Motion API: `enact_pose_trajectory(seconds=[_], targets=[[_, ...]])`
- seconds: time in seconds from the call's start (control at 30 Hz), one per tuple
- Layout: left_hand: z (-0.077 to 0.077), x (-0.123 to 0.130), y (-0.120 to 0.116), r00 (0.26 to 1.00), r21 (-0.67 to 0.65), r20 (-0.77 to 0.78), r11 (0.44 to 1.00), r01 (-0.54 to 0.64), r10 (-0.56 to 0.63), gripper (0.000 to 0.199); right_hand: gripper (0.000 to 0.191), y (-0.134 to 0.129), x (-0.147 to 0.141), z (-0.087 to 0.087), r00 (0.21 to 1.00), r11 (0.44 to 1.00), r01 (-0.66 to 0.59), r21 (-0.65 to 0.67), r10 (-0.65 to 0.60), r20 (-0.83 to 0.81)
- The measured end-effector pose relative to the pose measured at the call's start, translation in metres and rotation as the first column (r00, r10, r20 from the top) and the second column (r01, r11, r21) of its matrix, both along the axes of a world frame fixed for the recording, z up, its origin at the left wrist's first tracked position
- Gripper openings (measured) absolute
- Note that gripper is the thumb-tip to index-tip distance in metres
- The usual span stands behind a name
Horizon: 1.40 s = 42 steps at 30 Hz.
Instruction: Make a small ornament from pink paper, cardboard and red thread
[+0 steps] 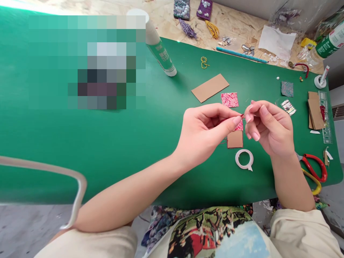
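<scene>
My left hand (206, 130) is closed, thumb and forefinger pinching a bit of dark red thread (242, 115). Just to its right, the fingers of my right hand (278, 130) are curled together near the thread's end. What they grip is too fine to make out. Below the hands lies a small brown cardboard square (235, 139) with red edges, and a pink patterned piece (239, 126) adjoins it, partly covered by my fingers. Behind my left hand is a pink-and-white patterned square (229, 100). A roll of white tape (237, 160) rests nearer to me.
A cardboard strip (210, 88), a yellow cord (204, 63) and a glue stick (162, 57) are beyond my left hand. At right are red-and-yellow-handled scissors (318, 168), cardboard pieces (315, 111) and a clear ruler (327, 132). A blue pencil (242, 55) lies at the back.
</scene>
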<state>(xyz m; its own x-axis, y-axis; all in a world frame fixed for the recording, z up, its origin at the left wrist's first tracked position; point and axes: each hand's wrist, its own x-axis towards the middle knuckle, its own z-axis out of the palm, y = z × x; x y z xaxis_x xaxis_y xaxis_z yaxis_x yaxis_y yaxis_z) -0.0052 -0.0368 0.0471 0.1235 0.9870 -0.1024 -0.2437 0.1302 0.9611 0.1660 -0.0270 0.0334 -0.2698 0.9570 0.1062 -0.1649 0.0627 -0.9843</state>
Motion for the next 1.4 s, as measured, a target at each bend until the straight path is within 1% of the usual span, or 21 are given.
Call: enact_pose_trajectory(seconds=[0.13, 0.3, 0.4, 0.47, 0.57, 0.67, 0.77, 0.87, 0.97, 1.07, 1.17, 1.27, 1.33, 1.4], targets=[[-0.0007, 0.0000, 0.0003, 0.999, -0.006, 0.035, 1.000, 0.005, -0.005, 0.019, 0.025, 0.0000, 0.0007, 0.0003, 1.000, 1.000, 0.004, -0.008, -0.004, -0.001], [-0.0004, 0.0000, 0.0012, 0.997, -0.018, 0.076, 1.000, 0.006, -0.004, 0.024, 0.023, 0.0000, 0.0004, 0.0015, 0.999, 0.999, 0.025, -0.023, -0.026, -0.027], [-0.0004, -0.0001, 0.0012, 0.997, -0.040, 0.071, 0.999, 0.011, -0.008, 0.023, 0.019, -0.0001, 0.0000, 0.0013, 0.999, 0.999, 0.044, -0.012, -0.044, -0.032], [-0.0005, -0.0001, 0.0008, 0.999, -0.039, 0.053, 0.999, 0.008, -0.006, 0.022, 0.017, -0.0003, -0.0005, 0.0005, 0.996, 0.996, 0.083, 0.016, -0.083, -0.032], [-0.0007, 0.0004, 0.0001, 1.000, -0.008, 0.012, 1.000, -0.012, 0.012, 0.020, 0.021, -0.0007, -0.0017, -0.0003, 0.987, 0.985, 0.162, 0.053, -0.161, -0.023], [-0.0009, 0.0007, -0.0001, 1.000, 0.044, -0.014, 0.999, -0.025, 0.026, 0.020, 0.027, -0.0021, -0.0037, 0.0004, 0.981, 0.978, 0.194, 0.079, -0.195, 0.013], [-0.0015, 0.0003, 0.0001, 0.997, 0.103, -0.068, 0.994, -0.025, 0.032, 0.017, 0.017, -0.0046, -0.0062, 0.0017, 0.977, 0.974, 0.198, 0.111, -0.206, 0.058], [-0.0027, -0.0004, -0.0002, 0.992, 0.159, -0.122, 0.987, -0.021, 0.040, 0.011, 0.005, -0.0072, -0.0076, 0.0029, 0.976, 0.974, 0.167, 0.153, -0.185, 0.118], [-0.0035, -0.0006, -0.0007, 0.988, 0.189, -0.145, 0.981, -0.028, 0.056, 0.009, 0.011, -0.0089, -0.0077, 0.0041, 0.967, 0.963, 0.147, 0.227, -0.188, 0.174], [-0.0037, -0.0005, -0.0009, 0.987, 0.205, -0.148, 0.978, -0.029, 0.061, 0.008, 0.012, -0.0096, -0.0076, 0.0047, 0.951, 0.944, 0.164, 0.286, -0.228, 0.208], [-0.0030, -0.0005, -0.0008, 0.986, 0.204, -0.160, 0.979, -0.018, 0.052, 0.009, 0.011, -0.0096, -0.0078, 0.0040, 0.942, 0.930, 0.178, 0.323, -0.257, 0.219], [-0.0016, -0.0005, -0.0004, 0.984, 0.180, -0.175, 0.984, -0.012, 0.044, 0.016, 0.010, -0.0095, -0.0080, 0.0031, 0.931, 0.915, 0.193, 0.354, -0.285, 0.230], [-0.0008, -0.0002, 0.0001, 0.988, 0.151, -0.151, 0.989, -0.010, 0.033, 0.021, 0.010, -0.0096, -0.0080, 0.0029, 0.925, 0.910, 0.202, 0.362, -0.299, 0.236], [-0.0005, 0.0003, 0.0006, 0.996, 0.113, -0.091, 0.994, -0.007, 0.017, 0.024, 0.011, -0.0098, -0.0080, 0.0029, 0.925, 0.911, 0.200, 0.359, -0.297, 0.236]])
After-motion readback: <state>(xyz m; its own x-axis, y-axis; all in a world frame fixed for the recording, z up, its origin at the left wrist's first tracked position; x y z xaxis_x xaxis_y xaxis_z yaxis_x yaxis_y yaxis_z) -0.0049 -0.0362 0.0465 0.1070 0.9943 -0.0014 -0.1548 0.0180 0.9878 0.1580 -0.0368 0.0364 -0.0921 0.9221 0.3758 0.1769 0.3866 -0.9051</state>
